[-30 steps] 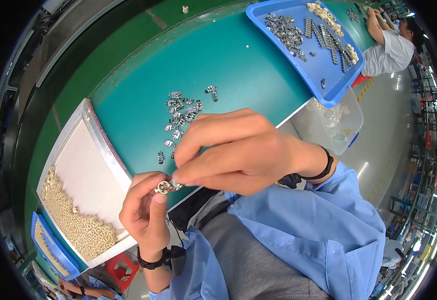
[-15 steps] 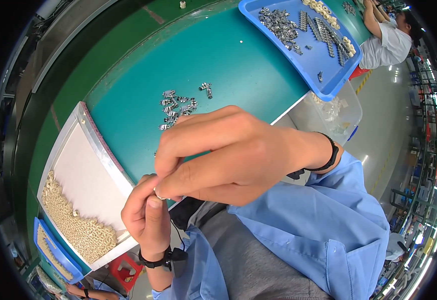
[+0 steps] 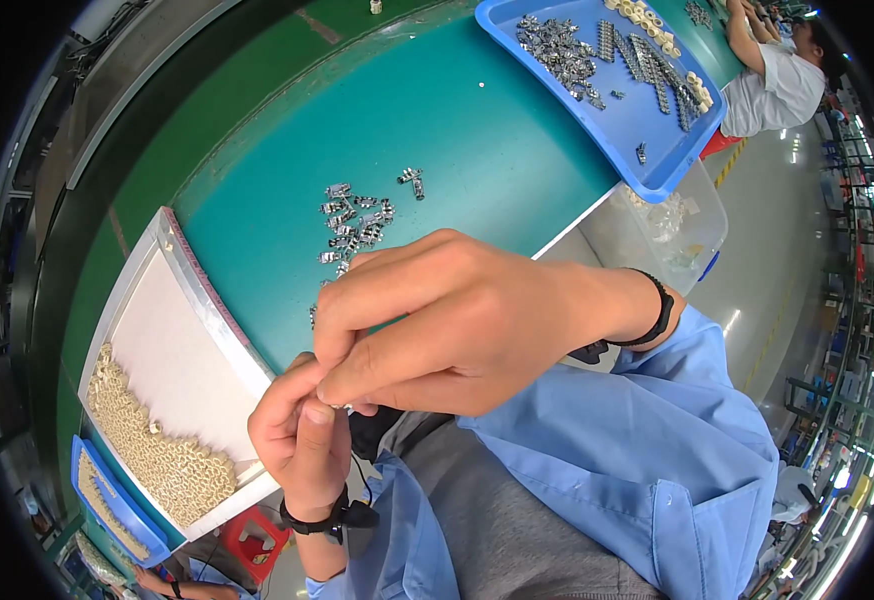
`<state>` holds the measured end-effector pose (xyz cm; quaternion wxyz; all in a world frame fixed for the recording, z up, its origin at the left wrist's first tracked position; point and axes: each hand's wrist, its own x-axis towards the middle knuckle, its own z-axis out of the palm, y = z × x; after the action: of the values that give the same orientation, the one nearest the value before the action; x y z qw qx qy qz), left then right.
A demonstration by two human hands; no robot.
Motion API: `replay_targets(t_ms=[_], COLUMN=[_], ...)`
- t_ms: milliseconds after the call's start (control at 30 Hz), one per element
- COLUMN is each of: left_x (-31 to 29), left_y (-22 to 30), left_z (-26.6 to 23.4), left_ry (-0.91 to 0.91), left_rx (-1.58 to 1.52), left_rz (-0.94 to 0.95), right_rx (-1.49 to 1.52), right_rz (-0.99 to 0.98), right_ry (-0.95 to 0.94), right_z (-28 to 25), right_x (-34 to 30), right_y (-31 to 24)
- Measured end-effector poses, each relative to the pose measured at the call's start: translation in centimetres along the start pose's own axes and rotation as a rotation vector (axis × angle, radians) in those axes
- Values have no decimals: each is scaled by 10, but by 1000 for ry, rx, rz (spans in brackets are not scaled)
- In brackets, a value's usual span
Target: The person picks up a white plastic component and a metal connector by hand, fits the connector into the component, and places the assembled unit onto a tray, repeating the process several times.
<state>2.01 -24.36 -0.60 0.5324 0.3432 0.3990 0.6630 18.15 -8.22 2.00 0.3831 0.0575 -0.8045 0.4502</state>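
My left hand (image 3: 302, 435) is closed in a pinch, thumb against forefinger, around a small pale part (image 3: 340, 406) that is mostly hidden by fingers. From above, my right hand (image 3: 447, 325) meets it, its thumb and fingertips pressed together on the same part. Beyond the hands, a loose cluster of small shiny metal parts (image 3: 357, 222) lies on the green tabletop (image 3: 437, 110). A few more metal pieces (image 3: 413, 182) sit slightly apart to the right of that cluster.
At left, a white tray (image 3: 197, 330) holds a heap of small cream-coloured parts (image 3: 157, 450), beside a smaller blue tray (image 3: 82, 470). Far right, a blue tray (image 3: 582, 110) carries metal parts and cream rings. A clear bin (image 3: 702, 215) stands below it; a co-worker (image 3: 772, 90) sits beyond.
Both hands have shifted slightly down, still together. My right fingertips now cover more of the small pale part, and a little more of the metal cluster shows.
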Motion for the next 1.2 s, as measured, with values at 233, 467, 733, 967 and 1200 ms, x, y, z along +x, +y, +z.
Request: replay_targets(t_ms=[233, 467, 733, 967, 1200], left_x=[20, 139, 363, 409, 341], left_y=[11, 29, -39, -74, -27], left_z=[3, 7, -50, -56, -77], left_ry=[-15, -23, 55, 123, 270], left_rx=[184, 639, 1206, 1376, 1399], left_rz=[-24, 66, 307, 197, 265], right_rx=[-95, -430, -555, -519, -528], right_rz=[-10, 296, 365, 332, 298], right_ry=[-16, 128, -102, -89, -52], right_z=[-5, -53, -67, -80, -57], right_x=[-9, -63, -86, -93, -82], right_y=[0, 35, 51, 59, 54])
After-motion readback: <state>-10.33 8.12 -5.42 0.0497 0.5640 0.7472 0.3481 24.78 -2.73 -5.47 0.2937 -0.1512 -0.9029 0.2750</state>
